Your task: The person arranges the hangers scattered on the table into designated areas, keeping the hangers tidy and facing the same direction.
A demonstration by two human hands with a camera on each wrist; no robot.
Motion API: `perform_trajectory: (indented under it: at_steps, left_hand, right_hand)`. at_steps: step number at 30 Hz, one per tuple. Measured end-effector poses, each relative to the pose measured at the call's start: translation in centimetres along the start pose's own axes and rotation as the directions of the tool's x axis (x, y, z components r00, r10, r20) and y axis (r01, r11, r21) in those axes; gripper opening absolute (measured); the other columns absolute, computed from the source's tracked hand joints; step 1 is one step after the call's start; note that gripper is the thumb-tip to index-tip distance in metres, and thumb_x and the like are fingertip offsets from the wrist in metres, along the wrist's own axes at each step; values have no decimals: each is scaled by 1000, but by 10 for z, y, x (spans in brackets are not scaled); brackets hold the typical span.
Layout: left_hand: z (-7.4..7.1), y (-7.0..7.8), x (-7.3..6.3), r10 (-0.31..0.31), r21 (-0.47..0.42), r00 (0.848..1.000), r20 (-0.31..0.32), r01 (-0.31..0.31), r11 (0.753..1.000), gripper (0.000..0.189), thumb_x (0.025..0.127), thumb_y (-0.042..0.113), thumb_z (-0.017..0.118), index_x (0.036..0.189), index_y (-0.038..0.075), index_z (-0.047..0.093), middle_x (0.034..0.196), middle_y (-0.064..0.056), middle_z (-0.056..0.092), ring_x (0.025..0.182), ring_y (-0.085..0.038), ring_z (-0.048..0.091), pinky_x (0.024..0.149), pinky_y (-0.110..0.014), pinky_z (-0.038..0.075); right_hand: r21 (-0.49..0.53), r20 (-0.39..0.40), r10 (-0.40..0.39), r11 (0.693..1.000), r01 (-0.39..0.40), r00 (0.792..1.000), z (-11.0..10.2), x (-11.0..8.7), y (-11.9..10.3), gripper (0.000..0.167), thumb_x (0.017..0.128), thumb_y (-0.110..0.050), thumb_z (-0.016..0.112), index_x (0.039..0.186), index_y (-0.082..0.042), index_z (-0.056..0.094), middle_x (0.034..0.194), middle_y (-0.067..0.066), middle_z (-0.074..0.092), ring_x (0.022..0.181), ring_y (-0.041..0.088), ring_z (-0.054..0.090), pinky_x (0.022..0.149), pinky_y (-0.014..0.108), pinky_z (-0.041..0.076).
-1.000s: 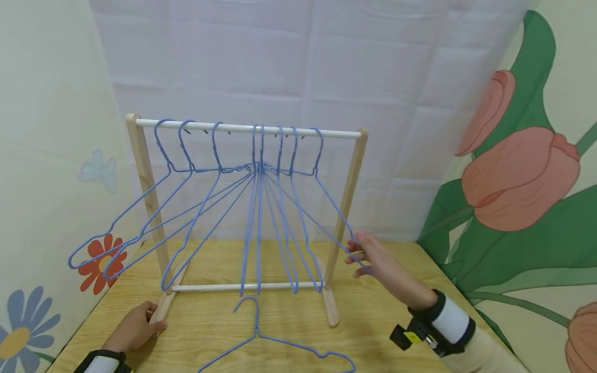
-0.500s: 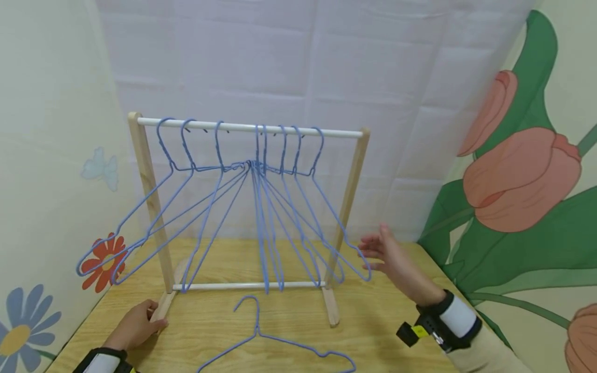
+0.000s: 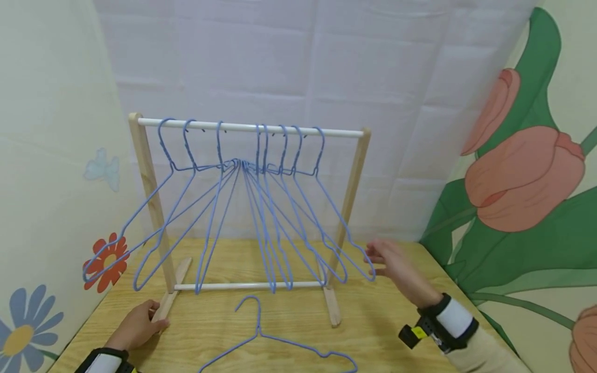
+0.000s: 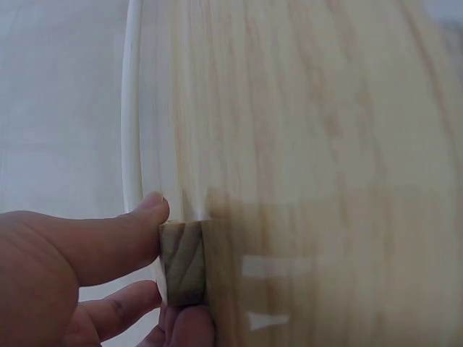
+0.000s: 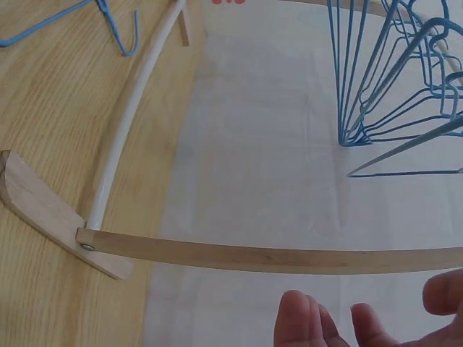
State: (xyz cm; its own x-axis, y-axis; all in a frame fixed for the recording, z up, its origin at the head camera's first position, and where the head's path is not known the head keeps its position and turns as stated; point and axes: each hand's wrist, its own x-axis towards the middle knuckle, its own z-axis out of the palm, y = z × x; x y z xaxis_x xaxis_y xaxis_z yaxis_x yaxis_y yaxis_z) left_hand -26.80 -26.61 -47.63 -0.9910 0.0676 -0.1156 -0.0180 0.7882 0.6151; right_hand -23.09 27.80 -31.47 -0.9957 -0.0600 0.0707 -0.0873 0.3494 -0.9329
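Several blue wire hangers (image 3: 268, 228) hang from the white top bar of a small wooden clothes rack (image 3: 356, 176). In the head view my left hand (image 3: 137, 326) is at the rack's left foot (image 3: 163, 306). The left wrist view shows thumb and fingers pinching the end of that wooden foot (image 4: 183, 264). My right hand (image 3: 396, 264) is just beyond the rack's right post, its fingertips close to the outer end of the rightmost hanger (image 3: 365, 267). In the right wrist view these fingers (image 5: 293, 318) are loosely bent, with nothing between them and the thumb.
Another blue hanger (image 3: 258, 331) lies flat on the wood-grain table (image 3: 382, 331) in front of the rack. A white lower bar (image 3: 224, 286) joins the rack's feet. Behind hangs a white cloth (image 3: 373, 67), with flower-painted walls (image 3: 517, 176) at both sides.
My right hand has let go of the rightmost hanger and moved slightly right. The hangers' lower ends have swung, mostly rightward. My left hand stays at the rack's foot.
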Motion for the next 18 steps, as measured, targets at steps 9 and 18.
perform_trajectory:
  at_steps: [9,18]
  left_hand:
    - [2,-2,-2,30,-33,999,-19,-31,999,46,90,12,75,114,-18,51,91,-10,65,80,-21,61,70,-35,48]
    - [3,-5,1,30,-40,1000,-8,-30,999,48,90,13,75,116,-19,50,92,-12,65,81,-22,62,72,-36,49]
  right_hand:
    - [-160,55,19,987,-10,998,20,-3,23,33,100,3,50,130,15,43,123,27,55,108,31,59,83,40,53]
    - [-211,130,34,978,-6,991,43,-9,50,27,91,-2,67,113,8,56,111,19,59,96,24,62,73,39,52]
